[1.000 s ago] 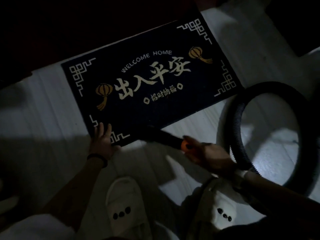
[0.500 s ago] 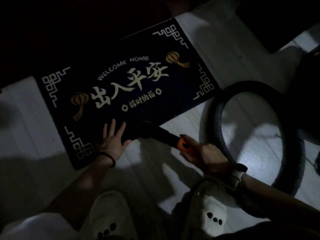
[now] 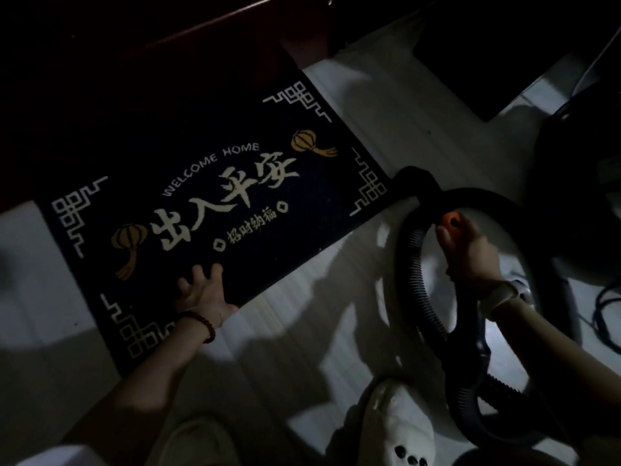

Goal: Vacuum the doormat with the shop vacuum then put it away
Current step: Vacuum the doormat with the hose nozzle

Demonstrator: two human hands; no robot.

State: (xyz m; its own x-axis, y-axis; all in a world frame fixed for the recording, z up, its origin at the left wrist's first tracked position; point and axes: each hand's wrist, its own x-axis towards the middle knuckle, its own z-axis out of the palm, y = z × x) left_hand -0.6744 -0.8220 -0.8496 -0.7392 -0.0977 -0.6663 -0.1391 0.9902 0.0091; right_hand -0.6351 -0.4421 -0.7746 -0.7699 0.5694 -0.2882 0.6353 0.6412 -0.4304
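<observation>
At right of centre in this dim scene, the right hand (image 3: 468, 250) curls around the vacuum wand (image 3: 426, 193), fingers wrapped just behind its orange collar (image 3: 451, 223). The wand's dark nozzle end reaches up and left to the doormat's right corner; whether it touches the pile cannot be told in the shadow. A pale watch (image 3: 502, 294) sits on that wrist. From the grip a black ribbed hose (image 3: 415, 280) sweeps in a wide loop across the right side of the frame, ending near the lower right.

At lower centre, the left hand (image 3: 201, 287) lies flat with fingers spread, pressing on the near edge of the doormat (image 3: 208, 183); a beaded bracelet (image 3: 201, 322) circles the wrist.

The doormat is dark navy and rectangular, lying at an angle across the centre and left of the frame on a pale floor (image 3: 302, 331). It bears cream lettering reading "WELCOME HOME", large Chinese characters, two orange lanterns and cream fretwork at the corners.

A white slipper (image 3: 400, 428) shows at the bottom edge.
</observation>
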